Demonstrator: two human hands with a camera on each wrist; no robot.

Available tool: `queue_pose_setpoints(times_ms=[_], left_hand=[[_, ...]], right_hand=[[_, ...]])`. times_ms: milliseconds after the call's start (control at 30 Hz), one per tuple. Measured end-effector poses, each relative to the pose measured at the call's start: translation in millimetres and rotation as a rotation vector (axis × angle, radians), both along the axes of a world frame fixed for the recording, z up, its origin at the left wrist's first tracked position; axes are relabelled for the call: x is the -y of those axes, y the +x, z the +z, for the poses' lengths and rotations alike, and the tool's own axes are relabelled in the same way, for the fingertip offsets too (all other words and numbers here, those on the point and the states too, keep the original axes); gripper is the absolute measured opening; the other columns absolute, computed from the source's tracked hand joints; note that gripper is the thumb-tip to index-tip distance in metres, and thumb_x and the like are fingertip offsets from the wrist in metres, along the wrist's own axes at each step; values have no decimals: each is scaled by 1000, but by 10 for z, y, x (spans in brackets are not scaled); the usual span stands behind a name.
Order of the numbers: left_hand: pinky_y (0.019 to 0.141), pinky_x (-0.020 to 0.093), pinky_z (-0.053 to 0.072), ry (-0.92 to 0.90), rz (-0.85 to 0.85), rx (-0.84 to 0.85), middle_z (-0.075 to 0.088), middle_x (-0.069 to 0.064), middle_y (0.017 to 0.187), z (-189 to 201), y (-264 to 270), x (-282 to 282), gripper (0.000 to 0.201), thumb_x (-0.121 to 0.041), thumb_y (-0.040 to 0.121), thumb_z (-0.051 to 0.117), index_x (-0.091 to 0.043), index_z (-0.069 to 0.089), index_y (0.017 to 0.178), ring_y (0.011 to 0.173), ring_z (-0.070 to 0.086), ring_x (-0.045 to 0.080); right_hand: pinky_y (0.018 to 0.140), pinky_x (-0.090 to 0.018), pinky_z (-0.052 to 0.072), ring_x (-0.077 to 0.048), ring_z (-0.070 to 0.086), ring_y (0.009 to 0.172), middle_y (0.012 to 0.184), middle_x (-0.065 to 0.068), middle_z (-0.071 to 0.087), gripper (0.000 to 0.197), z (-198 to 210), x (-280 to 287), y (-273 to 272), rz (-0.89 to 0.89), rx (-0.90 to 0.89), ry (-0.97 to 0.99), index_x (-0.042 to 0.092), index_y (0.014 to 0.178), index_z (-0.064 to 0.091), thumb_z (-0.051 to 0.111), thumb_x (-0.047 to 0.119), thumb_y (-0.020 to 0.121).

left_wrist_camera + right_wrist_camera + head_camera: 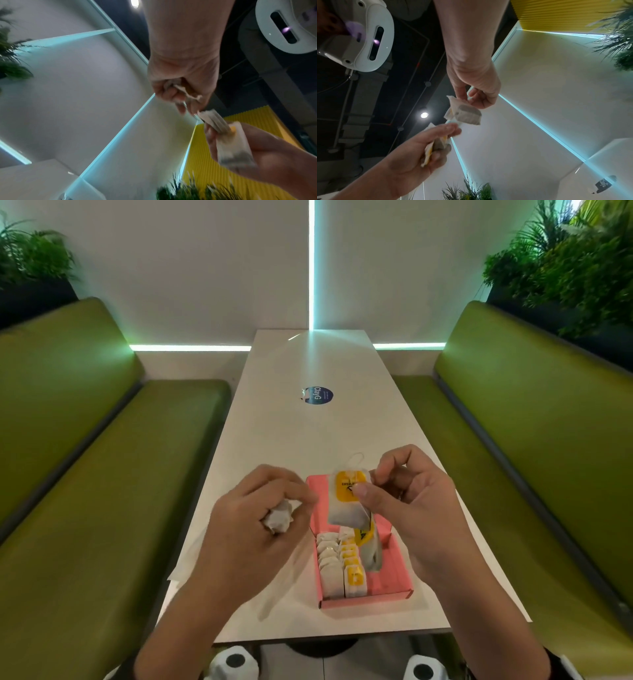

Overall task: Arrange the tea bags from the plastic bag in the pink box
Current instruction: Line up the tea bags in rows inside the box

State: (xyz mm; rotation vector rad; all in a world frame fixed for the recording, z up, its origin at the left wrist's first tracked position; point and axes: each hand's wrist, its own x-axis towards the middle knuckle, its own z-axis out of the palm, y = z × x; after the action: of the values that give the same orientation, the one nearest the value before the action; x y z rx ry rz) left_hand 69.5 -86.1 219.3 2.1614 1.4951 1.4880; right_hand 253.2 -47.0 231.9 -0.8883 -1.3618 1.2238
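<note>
Above the open pink cardboard box on the white desk, my right hand pinches a yellow-tagged paper tea bag — my left hand grips more crumpled bags. I'd lower it upright into the free right-hand side beside the filed row, clear of the box's far wall.

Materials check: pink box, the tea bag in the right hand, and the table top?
Pink box: looks like matte cardboard, with folded flaps and cut edges.
Tea bag: thin translucent filter paper, dark tea showing through, glossy yellow tag, probably paper.
Table top: smooth white laminate or similar; it reflects the light strip.
</note>
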Motion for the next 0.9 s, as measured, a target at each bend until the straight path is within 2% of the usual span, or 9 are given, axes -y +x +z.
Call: queue_pose_setpoints(times_ms=[100, 167, 233, 367, 467, 533, 667, 800, 900], left_hand=[[56, 8, 45, -238, -15, 170, 68, -16, 81, 79, 4, 41, 8, -19, 82, 71, -26, 70, 81, 67, 61, -3], [47, 5, 39, -311, -20, 375, 68, -17, 73, 163, 103, 51, 11, -31, 78, 67, -26, 70, 87, 55, 56, -4], [43, 6, 38, -355, -47, 454, 66, -18, 64, 189, 221, 48, 19, -39, 70, 64, -27, 70, 84, 48, 53, -4], [42, 7, 34, -382, -36, 563, 58, -17, 49, 128, 312, 20, 9, -26, 77, 67, -27, 68, 68, 39, 46, -3], [43, 8, 34, -384, -4, 589, 59, -17, 50, 99, 319, 29, 8, -27, 76, 68, -28, 70, 68, 40, 47, -1], [43, 8, 35, -374, 3, 579, 60, -17, 52, 102, 317, 28, 9, -25, 78, 68, -29, 71, 70, 41, 48, 0], [44, 7, 37, -361, 2, 550, 61, -18, 53, 108, 328, 37, 13, -21, 81, 67, -30, 70, 72, 44, 51, -1], [45, 7, 37, -339, 16, 506, 62, -19, 55, 88, 325, 52, 14, -19, 82, 67, -30, 70, 73, 45, 52, 0], [45, 6, 38, -323, 12, 466, 62, -19, 56, 78, 313, 56, 16, -16, 82, 67, -30, 70, 74, 46, 53, -1]], right_hand=[[60, -26, 46, -17, 53, 63, 62, 3, 57, 35, -6, 2, 8, -15, 47, 13, 23, 69, 55, 71, -8, 73], [60, -28, 46, -18, 53, 63, 62, 2, 58, 37, 1, 11, -7, 9, 83, 28, 26, 67, 56, 72, -6, 74], [58, -26, 46, -18, 53, 61, 61, 2, 59, 35, 12, 29, -33, 46, 118, 31, 26, 67, 56, 72, -4, 74], [62, -21, 49, -7, 58, 63, 71, 6, 65, 22, 10, 63, -50, -67, 234, 116, 27, 73, 59, 72, 10, 78], [69, -9, 45, 3, 60, 83, 97, 17, 62, 6, 44, 126, -57, -218, 382, 290, 33, 75, 63, 68, 33, 73], [74, -5, 42, 10, 55, 93, 109, 18, 57, 8, 39, 145, -64, -246, 447, 325, 31, 74, 68, 72, 24, 74], [76, 1, 37, 19, 51, 93, 108, 22, 55, 12, 16, 137, -79, -247, 530, 324, 24, 80, 74, 76, 14, 74], [74, 1, 37, 10, 53, 94, 103, 29, 54, 9, -15, 138, -141, -271, 560, 338, 22, 79, 76, 75, 14, 75], [73, 0, 37, 12, 52, 91, 101, 28, 53, 9, -7, 128, -169, -266, 574, 330, 21, 74, 74, 73, 12, 77]])
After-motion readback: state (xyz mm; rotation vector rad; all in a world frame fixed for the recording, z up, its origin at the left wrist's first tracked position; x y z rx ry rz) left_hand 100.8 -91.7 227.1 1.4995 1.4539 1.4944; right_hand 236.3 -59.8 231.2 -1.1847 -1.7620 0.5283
